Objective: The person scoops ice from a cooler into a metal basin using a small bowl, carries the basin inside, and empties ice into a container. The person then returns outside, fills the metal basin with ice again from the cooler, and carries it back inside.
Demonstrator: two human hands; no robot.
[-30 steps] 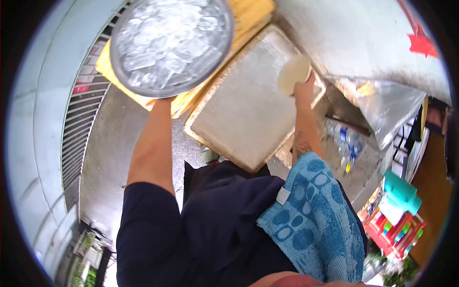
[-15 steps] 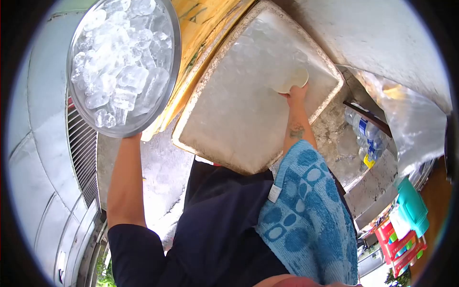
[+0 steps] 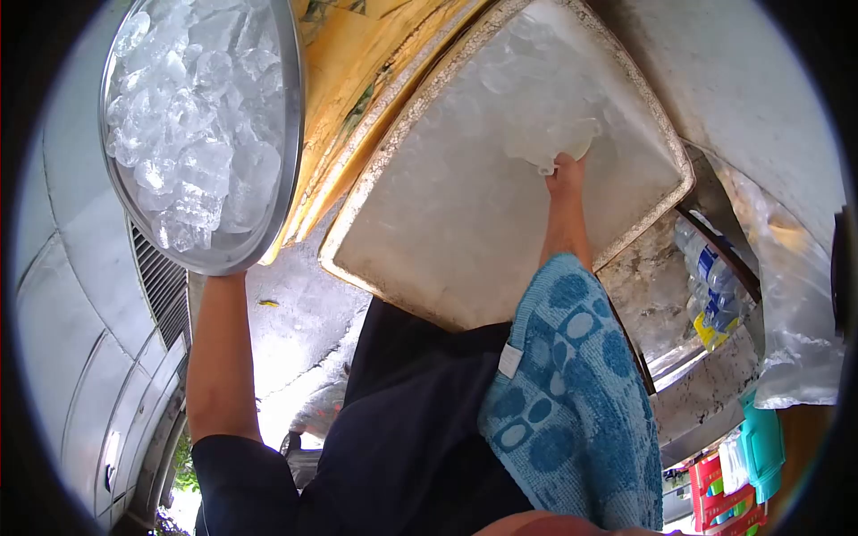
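Observation:
On the left, a round metal bowl (image 3: 293,134) is heaped with clear ice chunks (image 3: 192,134). My left hand (image 3: 226,279) supports the bowl from underneath, its fingers hidden. Inside a large, pale-walled ice box (image 3: 447,232), my right hand (image 3: 567,175) is closed around the near edge of a pale plastic scoop (image 3: 559,143). Loose ice (image 3: 500,71) lies at the far end of the box, blurred by mist. Whether the scoop holds ice, I cannot tell.
Yellow boards (image 3: 357,98) run along the box's left side. Plastic bottles (image 3: 715,281) and a clear plastic bag (image 3: 786,295) are at right, near red crates (image 3: 715,491). A blue patterned towel (image 3: 572,384) hangs over my right shoulder and arm.
My right hand and the scoop have shifted slightly right in the box, and the scoop has tilted. The bowl of ice sits a little further left and is turned more edge-on.

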